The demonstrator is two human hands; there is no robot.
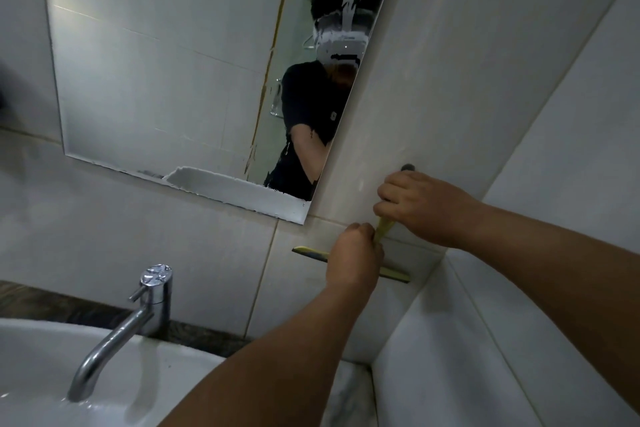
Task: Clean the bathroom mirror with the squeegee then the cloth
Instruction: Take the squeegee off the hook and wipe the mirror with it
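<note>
The mirror hangs on the tiled wall above the basin, its lower edge chipped. A yellow-green squeegee is against the wall tiles just below the mirror's lower right corner, blade lying roughly level. My left hand grips the handle low down, near the blade. My right hand grips the handle's upper end beside a dark wall hook. No cloth is in view.
A chrome tap stands over the white basin at the lower left. A tiled side wall meets the back wall in a corner close to the right of the squeegee. The person's reflection shows in the mirror's right part.
</note>
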